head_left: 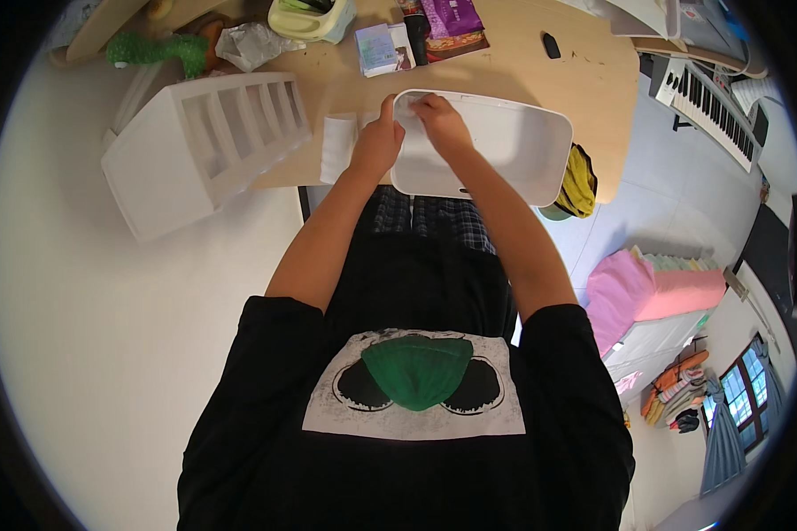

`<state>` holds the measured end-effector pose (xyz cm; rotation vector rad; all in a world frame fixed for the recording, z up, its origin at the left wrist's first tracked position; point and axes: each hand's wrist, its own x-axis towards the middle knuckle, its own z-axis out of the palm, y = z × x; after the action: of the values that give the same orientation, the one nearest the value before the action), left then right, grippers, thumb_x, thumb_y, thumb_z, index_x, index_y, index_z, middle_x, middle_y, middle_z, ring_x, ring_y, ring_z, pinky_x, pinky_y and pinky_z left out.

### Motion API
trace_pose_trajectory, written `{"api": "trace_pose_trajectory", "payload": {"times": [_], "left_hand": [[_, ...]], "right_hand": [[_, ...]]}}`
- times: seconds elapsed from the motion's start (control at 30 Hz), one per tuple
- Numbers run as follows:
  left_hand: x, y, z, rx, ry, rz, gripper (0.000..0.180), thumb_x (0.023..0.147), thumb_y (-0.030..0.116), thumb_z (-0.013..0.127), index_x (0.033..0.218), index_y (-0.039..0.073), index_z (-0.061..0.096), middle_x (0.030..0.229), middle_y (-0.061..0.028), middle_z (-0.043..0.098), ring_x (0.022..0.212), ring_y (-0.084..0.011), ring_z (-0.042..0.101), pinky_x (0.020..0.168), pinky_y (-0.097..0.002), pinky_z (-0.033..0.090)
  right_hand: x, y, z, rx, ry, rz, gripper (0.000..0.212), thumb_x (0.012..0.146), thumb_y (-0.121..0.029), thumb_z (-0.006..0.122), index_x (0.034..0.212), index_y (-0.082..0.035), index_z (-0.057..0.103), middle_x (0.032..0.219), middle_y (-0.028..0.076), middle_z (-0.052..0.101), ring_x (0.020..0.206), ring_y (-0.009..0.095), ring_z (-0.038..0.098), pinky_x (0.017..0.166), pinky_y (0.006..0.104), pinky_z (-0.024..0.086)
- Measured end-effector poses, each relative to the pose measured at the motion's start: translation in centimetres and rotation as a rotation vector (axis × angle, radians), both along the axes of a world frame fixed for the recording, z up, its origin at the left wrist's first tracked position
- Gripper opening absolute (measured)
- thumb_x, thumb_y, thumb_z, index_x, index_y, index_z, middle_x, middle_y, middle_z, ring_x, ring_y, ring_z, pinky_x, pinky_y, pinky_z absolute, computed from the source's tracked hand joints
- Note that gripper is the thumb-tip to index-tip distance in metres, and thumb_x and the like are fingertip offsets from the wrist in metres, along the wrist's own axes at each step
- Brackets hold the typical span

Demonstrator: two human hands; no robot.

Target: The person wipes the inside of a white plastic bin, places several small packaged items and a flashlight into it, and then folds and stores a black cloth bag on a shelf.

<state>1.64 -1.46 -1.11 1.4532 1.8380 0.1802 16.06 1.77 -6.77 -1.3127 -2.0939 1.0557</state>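
A white rectangular plastic bin [514, 146] with rounded corners lies at the front edge of the wooden table, its hollow facing me. My left hand [380, 144] is closed on the bin's left end, with a finger stretched up along the rim. Inside the bin, near its far left corner, my right hand [443, 122] presses with bent fingers close to the wall. Whatever those fingers hold, if anything, is too small or pale to make out. Just left of my left hand lies a folded white cloth or tissue [337, 149].
A white shelf frame with open slots [199, 142] stands at the left. Farther back are a green plush toy [159, 53], a crumpled clear bag [255, 46], a pale-green container [310, 22], booklets [381, 50], a purple packet [452, 19] and a small black object [551, 45]. A yellow cloth [578, 183] hangs at the right.
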Motion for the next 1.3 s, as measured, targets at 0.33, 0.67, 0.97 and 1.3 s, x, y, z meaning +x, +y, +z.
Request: {"api": "trace_pose_trajectory", "payload": {"times": [0.33, 0.67, 0.97, 1.3], "left_hand": [[0.6, -0.2, 0.2, 0.015, 0.032, 0.031, 0.049, 0.083, 0.013, 0.046, 0.129, 0.009, 0.026, 0.07, -0.0238, 0.059, 0.067, -0.0406, 0.058, 0.06, -0.051, 0.045], [0.5, -0.3, 0.0, -0.012, 0.042, 0.043, 0.049, 0.084, 0.014, 0.045, 0.129, 0.009, 0.026, 0.07, -0.0232, 0.059, 0.067, -0.0401, 0.059, 0.061, -0.0505, 0.045], [0.0, -0.2, -0.1, 0.015, 0.02, 0.017, 0.051, 0.082, 0.013, 0.047, 0.128, 0.01, 0.026, 0.07, -0.0231, 0.059, 0.068, -0.0404, 0.059, 0.061, -0.0509, 0.045], [0.1, 0.2, 0.1, 0.056, 0.003, 0.008, 0.05, 0.081, 0.013, 0.048, 0.127, 0.009, 0.029, 0.071, -0.0222, 0.06, 0.067, -0.0394, 0.059, 0.061, -0.0498, 0.045]], "right_hand": [[-0.7, -2.3, -0.4, -0.108, -0.131, 0.172, 0.014, 0.072, -0.007, 0.054, 0.083, -0.008, 0.064, 0.082, 0.009, 0.054, 0.086, 0.027, 0.054, 0.073, 0.0354, 0.047], [-0.4, -4.3, 1.2, -0.115, -0.081, 0.134, 0.014, 0.072, -0.006, 0.055, 0.083, -0.008, 0.063, 0.082, 0.008, 0.053, 0.086, 0.027, 0.053, 0.072, 0.0364, 0.047], [0.2, -3.4, -0.6, 0.035, -0.143, -0.089, 0.018, 0.073, -0.006, 0.052, 0.086, -0.008, 0.064, 0.084, 0.007, 0.056, 0.085, 0.026, 0.054, 0.072, 0.0356, 0.048], [-1.4, -2.2, 0.1, 0.042, -0.068, -0.238, 0.016, 0.074, -0.005, 0.054, 0.085, -0.006, 0.064, 0.085, 0.008, 0.056, 0.085, 0.026, 0.055, 0.074, 0.0341, 0.047]]}}
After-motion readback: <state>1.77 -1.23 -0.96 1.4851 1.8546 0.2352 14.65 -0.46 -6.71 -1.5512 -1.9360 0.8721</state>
